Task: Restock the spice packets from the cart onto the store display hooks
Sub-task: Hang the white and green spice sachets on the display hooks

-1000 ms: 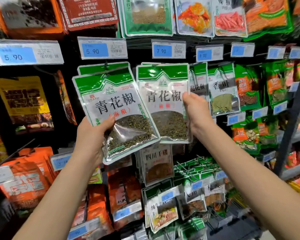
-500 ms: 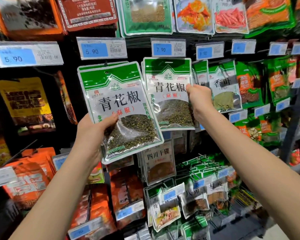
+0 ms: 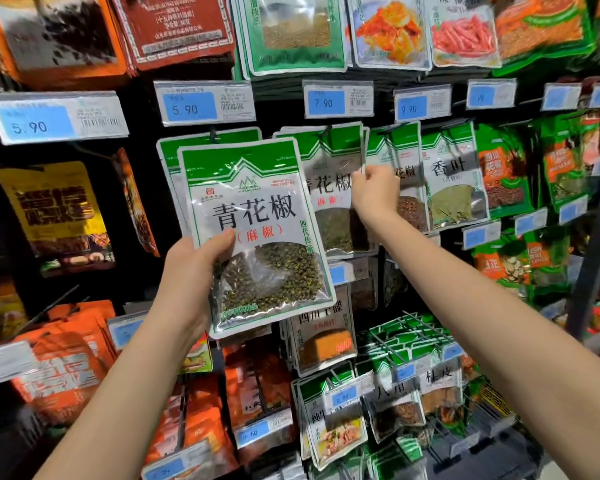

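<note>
My left hand (image 3: 191, 275) grips a green-and-white spice packet (image 3: 257, 233) of green peppercorns by its lower left, upright in front of the display. Another packet of the same kind shows just behind it. My right hand (image 3: 374, 192) pinches the right edge of a second green peppercorn packet (image 3: 329, 188), whose top reaches the display hook (image 3: 323, 131) under the 7.90 price tag (image 3: 338, 100). More identical packets hang behind that one. The cart is out of view.
Hooks of other spice packets fill the wall: bay leaf packets (image 3: 452, 178) to the right, orange packets (image 3: 66, 368) lower left, a yellow packet (image 3: 56, 209) at left. Price tags (image 3: 203, 103) jut out above each row. A dark upright post (image 3: 596, 237) stands at right.
My right hand has lifted its packet up and back to the hook under the 7.90 tag, sliding to the packet's upper edge. My left hand's packet has shifted right and nearer the camera.
</note>
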A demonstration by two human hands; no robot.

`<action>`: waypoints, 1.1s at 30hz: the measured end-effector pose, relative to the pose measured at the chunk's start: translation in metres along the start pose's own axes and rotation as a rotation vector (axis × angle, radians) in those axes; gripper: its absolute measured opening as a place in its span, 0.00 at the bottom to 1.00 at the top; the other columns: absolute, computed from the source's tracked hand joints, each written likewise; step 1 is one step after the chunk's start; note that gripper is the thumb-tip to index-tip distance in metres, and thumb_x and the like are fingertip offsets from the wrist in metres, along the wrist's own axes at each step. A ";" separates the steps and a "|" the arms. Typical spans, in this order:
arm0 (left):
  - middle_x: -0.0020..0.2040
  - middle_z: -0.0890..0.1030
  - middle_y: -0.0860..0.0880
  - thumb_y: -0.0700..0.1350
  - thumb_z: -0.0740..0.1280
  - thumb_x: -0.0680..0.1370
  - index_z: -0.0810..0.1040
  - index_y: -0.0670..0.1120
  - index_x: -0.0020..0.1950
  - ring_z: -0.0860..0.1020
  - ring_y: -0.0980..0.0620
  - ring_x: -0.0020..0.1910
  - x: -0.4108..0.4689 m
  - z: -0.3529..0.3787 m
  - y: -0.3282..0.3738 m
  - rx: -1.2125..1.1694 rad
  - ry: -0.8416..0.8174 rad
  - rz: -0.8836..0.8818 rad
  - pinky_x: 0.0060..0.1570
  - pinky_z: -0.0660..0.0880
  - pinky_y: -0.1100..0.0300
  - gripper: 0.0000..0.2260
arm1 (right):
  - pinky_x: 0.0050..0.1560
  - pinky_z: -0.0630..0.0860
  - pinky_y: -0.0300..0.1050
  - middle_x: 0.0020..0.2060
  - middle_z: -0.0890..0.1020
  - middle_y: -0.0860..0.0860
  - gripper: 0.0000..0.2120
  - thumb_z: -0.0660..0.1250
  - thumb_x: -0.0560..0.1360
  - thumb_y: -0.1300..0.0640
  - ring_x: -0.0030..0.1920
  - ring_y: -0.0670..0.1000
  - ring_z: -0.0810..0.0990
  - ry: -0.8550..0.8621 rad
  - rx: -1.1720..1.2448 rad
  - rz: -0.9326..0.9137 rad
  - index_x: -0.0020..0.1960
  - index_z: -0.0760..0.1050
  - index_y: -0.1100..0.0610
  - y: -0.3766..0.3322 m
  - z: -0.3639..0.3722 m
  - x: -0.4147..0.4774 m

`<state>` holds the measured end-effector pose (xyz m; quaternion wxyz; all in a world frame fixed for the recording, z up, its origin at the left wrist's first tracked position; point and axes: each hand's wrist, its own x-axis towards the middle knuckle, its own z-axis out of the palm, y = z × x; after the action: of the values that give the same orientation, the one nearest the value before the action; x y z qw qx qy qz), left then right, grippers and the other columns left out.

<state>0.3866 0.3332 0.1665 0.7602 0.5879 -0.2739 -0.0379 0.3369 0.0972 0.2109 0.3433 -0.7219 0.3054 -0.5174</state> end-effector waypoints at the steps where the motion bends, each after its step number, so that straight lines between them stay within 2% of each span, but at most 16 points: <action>1: 0.46 0.86 0.51 0.42 0.65 0.79 0.79 0.47 0.53 0.84 0.56 0.45 0.000 0.002 0.000 -0.006 -0.016 -0.007 0.38 0.77 0.67 0.05 | 0.40 0.70 0.35 0.45 0.79 0.55 0.08 0.60 0.80 0.58 0.44 0.50 0.75 0.005 0.006 -0.058 0.48 0.76 0.60 0.003 -0.002 -0.005; 2: 0.46 0.86 0.51 0.42 0.64 0.80 0.79 0.47 0.52 0.84 0.56 0.45 0.000 0.005 0.000 -0.012 -0.029 -0.013 0.38 0.77 0.66 0.05 | 0.52 0.71 0.38 0.56 0.78 0.55 0.12 0.61 0.80 0.56 0.55 0.51 0.74 0.006 -0.003 -0.126 0.60 0.74 0.61 0.005 -0.005 -0.012; 3: 0.46 0.86 0.51 0.42 0.64 0.80 0.80 0.46 0.53 0.84 0.55 0.45 0.001 0.009 0.001 -0.014 -0.042 -0.017 0.40 0.78 0.64 0.06 | 0.59 0.69 0.42 0.61 0.76 0.54 0.16 0.61 0.80 0.54 0.60 0.50 0.72 -0.002 0.040 -0.163 0.65 0.71 0.60 0.007 -0.011 -0.021; 4: 0.46 0.86 0.50 0.42 0.64 0.80 0.80 0.44 0.54 0.84 0.53 0.46 0.003 0.013 0.001 -0.010 -0.054 -0.016 0.42 0.78 0.63 0.07 | 0.61 0.68 0.43 0.61 0.75 0.52 0.17 0.61 0.80 0.52 0.61 0.49 0.71 -0.019 0.110 -0.174 0.66 0.70 0.59 0.007 -0.017 -0.031; 5: 0.45 0.86 0.50 0.42 0.63 0.80 0.79 0.43 0.54 0.84 0.53 0.46 0.005 0.019 0.002 -0.007 -0.066 -0.013 0.42 0.78 0.63 0.07 | 0.61 0.69 0.44 0.59 0.76 0.51 0.17 0.61 0.80 0.49 0.60 0.48 0.72 -0.022 0.198 -0.172 0.65 0.70 0.57 0.009 -0.022 -0.039; 8: 0.37 0.84 0.53 0.40 0.61 0.81 0.79 0.42 0.52 0.82 0.60 0.33 0.011 0.040 0.003 -0.007 -0.130 0.004 0.28 0.73 0.69 0.07 | 0.59 0.71 0.45 0.54 0.76 0.47 0.13 0.62 0.79 0.48 0.57 0.48 0.73 0.010 0.223 -0.224 0.60 0.71 0.53 0.011 -0.034 -0.052; 10: 0.38 0.83 0.53 0.40 0.61 0.82 0.78 0.43 0.52 0.80 0.63 0.30 0.015 0.055 0.004 0.000 -0.156 0.003 0.25 0.71 0.70 0.06 | 0.54 0.72 0.42 0.50 0.78 0.47 0.10 0.62 0.79 0.50 0.52 0.46 0.76 -0.073 0.252 -0.195 0.57 0.74 0.54 0.008 -0.036 -0.050; 12: 0.41 0.83 0.51 0.40 0.61 0.81 0.78 0.43 0.54 0.81 0.62 0.31 0.022 0.066 0.005 0.018 -0.149 0.001 0.26 0.72 0.70 0.07 | 0.50 0.72 0.38 0.49 0.79 0.47 0.13 0.63 0.79 0.51 0.50 0.45 0.77 -0.178 0.317 -0.113 0.60 0.74 0.57 0.005 -0.034 -0.044; 13: 0.42 0.84 0.50 0.41 0.61 0.81 0.79 0.43 0.53 0.82 0.60 0.33 0.026 0.071 0.005 0.014 -0.144 -0.013 0.28 0.74 0.69 0.07 | 0.51 0.72 0.39 0.52 0.79 0.49 0.15 0.64 0.79 0.51 0.52 0.46 0.77 -0.202 0.339 -0.075 0.62 0.73 0.58 0.004 -0.032 -0.039; 16: 0.43 0.83 0.48 0.42 0.63 0.81 0.78 0.43 0.49 0.80 0.51 0.40 0.039 0.080 0.002 0.030 -0.130 -0.043 0.37 0.75 0.63 0.05 | 0.58 0.76 0.49 0.55 0.80 0.55 0.17 0.65 0.78 0.54 0.55 0.53 0.79 -0.180 0.392 -0.009 0.63 0.73 0.61 0.005 -0.026 -0.025; 18: 0.45 0.79 0.45 0.43 0.64 0.80 0.76 0.42 0.49 0.76 0.50 0.42 0.044 0.086 0.002 0.077 -0.133 -0.041 0.40 0.71 0.60 0.05 | 0.58 0.77 0.50 0.55 0.81 0.58 0.17 0.66 0.78 0.55 0.55 0.54 0.80 -0.155 0.415 0.034 0.63 0.73 0.62 0.005 -0.023 -0.020; 21: 0.43 0.77 0.45 0.44 0.63 0.81 0.74 0.42 0.48 0.73 0.52 0.37 0.049 0.093 0.005 0.128 -0.150 -0.023 0.36 0.68 0.62 0.06 | 0.59 0.77 0.53 0.54 0.82 0.58 0.14 0.66 0.78 0.56 0.55 0.55 0.80 -0.123 0.450 0.065 0.60 0.74 0.62 0.006 -0.022 -0.014; 23: 0.39 0.76 0.48 0.44 0.63 0.81 0.72 0.44 0.44 0.72 0.54 0.35 0.050 0.097 0.007 0.143 -0.154 -0.018 0.34 0.67 0.63 0.07 | 0.58 0.77 0.51 0.53 0.82 0.57 0.09 0.66 0.78 0.57 0.54 0.54 0.80 -0.112 0.456 0.068 0.56 0.74 0.59 0.008 -0.022 -0.011; 26: 0.38 0.74 0.47 0.44 0.63 0.81 0.70 0.43 0.43 0.71 0.52 0.37 0.052 0.100 0.007 0.171 -0.162 -0.012 0.36 0.66 0.61 0.09 | 0.59 0.76 0.50 0.56 0.81 0.56 0.14 0.65 0.78 0.56 0.57 0.53 0.79 -0.085 0.419 0.060 0.62 0.74 0.60 0.008 -0.024 -0.010; 30: 0.44 0.74 0.44 0.45 0.63 0.81 0.70 0.44 0.46 0.72 0.50 0.45 0.055 0.102 0.005 0.191 -0.169 -0.004 0.43 0.68 0.57 0.06 | 0.56 0.75 0.45 0.49 0.80 0.50 0.13 0.64 0.79 0.57 0.53 0.50 0.79 -0.084 0.377 0.012 0.61 0.75 0.61 0.007 -0.027 -0.010; 33: 0.40 0.75 0.46 0.44 0.63 0.80 0.68 0.43 0.41 0.73 0.49 0.41 0.055 0.102 0.003 0.193 -0.147 -0.010 0.41 0.69 0.57 0.10 | 0.56 0.78 0.51 0.47 0.82 0.51 0.09 0.63 0.79 0.57 0.50 0.52 0.81 -0.103 0.337 -0.026 0.56 0.78 0.59 0.009 -0.028 -0.009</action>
<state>0.3852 0.2241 0.2055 0.6777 0.6554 -0.3283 -0.0579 0.3069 0.0940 0.2048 0.4679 -0.6837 0.1871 -0.5278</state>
